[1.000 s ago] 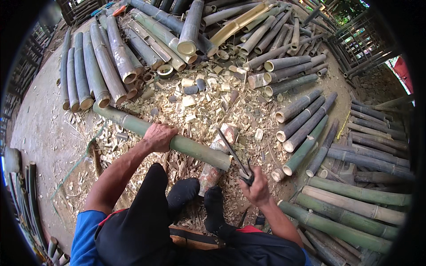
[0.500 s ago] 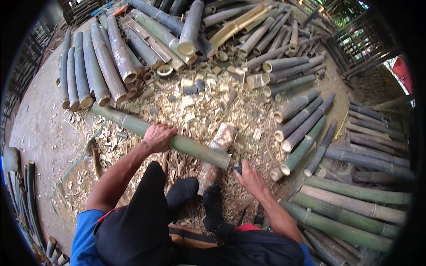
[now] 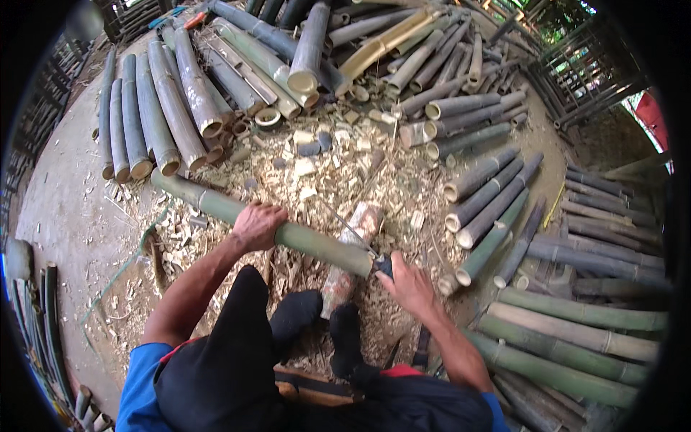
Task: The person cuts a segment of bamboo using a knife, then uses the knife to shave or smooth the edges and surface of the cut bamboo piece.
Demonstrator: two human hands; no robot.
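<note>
One green pole [image 3: 324, 248]: laid slantwise across the speckled log [image 3: 368, 218], its cut end just past the log's right side, its other end stretched well to the left.
Left hand [image 3: 259, 225]: wrapped over the pole from above, left of the log, with the bamboo gripped under the palm.
Right hand [image 3: 409, 284]: closed around the dark handle [image 3: 385, 266] of a thin-bladed tool, just right of the log; the blade was slanted over the log, along the pole's far side. Whether the bamboo was touched by the edge could not be told.
Sound handling: in judgement, the pole was best pinned firmly on the log, the left fingers held well back from the blade, and the edge guided in short, controlled strokes.
Hollow pieces: a bamboo ring [image 3: 268, 127] was seen beyond the log and to its left; open-mouthed dark poles [image 3: 497, 194] were laid to its right. What was held inside them could not be made out.
Wood chips [image 3: 306, 167]: scattered around the log, thickest beyond it.
Green stack [image 3: 568, 353]: piled well right of the log.
</note>
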